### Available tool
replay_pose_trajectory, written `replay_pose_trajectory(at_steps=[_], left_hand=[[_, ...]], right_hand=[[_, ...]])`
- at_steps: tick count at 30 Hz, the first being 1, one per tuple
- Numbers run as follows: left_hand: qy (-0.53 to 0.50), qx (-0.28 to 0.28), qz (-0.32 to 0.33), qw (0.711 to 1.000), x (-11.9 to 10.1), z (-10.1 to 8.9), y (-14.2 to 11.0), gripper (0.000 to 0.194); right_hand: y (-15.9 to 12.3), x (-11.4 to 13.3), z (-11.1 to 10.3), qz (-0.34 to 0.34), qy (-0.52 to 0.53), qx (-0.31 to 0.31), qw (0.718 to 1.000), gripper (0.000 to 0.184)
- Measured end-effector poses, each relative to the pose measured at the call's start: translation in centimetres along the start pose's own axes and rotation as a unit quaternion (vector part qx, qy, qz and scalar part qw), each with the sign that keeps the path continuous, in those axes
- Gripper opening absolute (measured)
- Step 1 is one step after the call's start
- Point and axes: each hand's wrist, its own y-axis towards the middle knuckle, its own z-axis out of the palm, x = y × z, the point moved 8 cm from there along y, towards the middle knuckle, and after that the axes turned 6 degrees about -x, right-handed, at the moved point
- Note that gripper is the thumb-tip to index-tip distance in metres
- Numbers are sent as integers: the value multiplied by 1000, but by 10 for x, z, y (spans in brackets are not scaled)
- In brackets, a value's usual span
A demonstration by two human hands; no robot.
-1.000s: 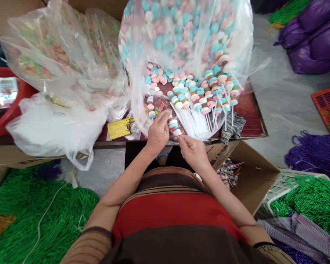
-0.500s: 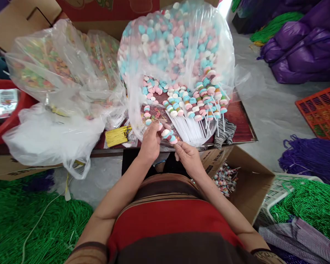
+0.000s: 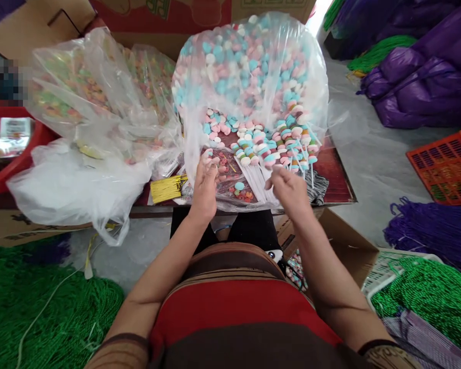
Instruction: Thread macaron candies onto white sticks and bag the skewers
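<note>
My right hand (image 3: 292, 192) is closed in a pinch at the lower end of a marshmallow skewer (image 3: 267, 155), blurred by motion, over the row of finished-looking skewers (image 3: 247, 152). Its stick is largely hidden by my fingers and the white sticks (image 3: 255, 184). My left hand (image 3: 205, 189) has its fingers stretched out and apart, beside a short stack of marshmallows (image 3: 208, 152) that its fingertips partly cover. Between my hands, a blue marshmallow (image 3: 239, 186) and small red and orange gummy rings (image 3: 245, 196) lie on the clear plastic.
A big clear bag of pink, blue and white marshmallows (image 3: 249, 66) stands behind. Bags of gummy rings (image 3: 76, 82), a white plastic bag (image 3: 76, 184) and yellow twist ties (image 3: 164, 189) are at left. A striped glove (image 3: 318, 188) lies right; an open carton (image 3: 347, 246) sits below the table edge.
Both hands held one marshmallow skewer near the table edge. My left hand has let go and moved slightly left; my right hand has carried the skewer right and up to the row.
</note>
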Motion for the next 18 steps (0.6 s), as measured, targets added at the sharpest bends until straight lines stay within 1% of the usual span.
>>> replay_pose_trajectory(at_steps=[2,4,6,8,10,13,15,18], left_hand=[[-3,-4,2,1000,-5,-10,5,36],[-25,-2,-32,999,-2,-17,7,31],[-51,-3,-76,996,4,-21,7,34],[-66,-8,-107,992,8,-23,7,38],[-71,-13,-124,990,9,-23,6,40],[-77,-9,-145,986,9,-20,5,43],[-81,1,-160,984,10,-16,3,43],[-85,13,-166,982,13,-13,1,42]], right_hand=[[28,5,-9,-16,-66,-8,998,37],[50,8,-11,-41,-141,-15,989,44],[63,8,-6,-68,-218,-19,973,48],[67,8,-1,-96,-283,-29,954,51],[67,9,3,-109,-336,-34,935,52],[65,8,4,-94,-390,-22,916,52],[64,8,-1,-77,-404,-26,911,50],[56,10,-16,-69,-386,-71,917,46]])
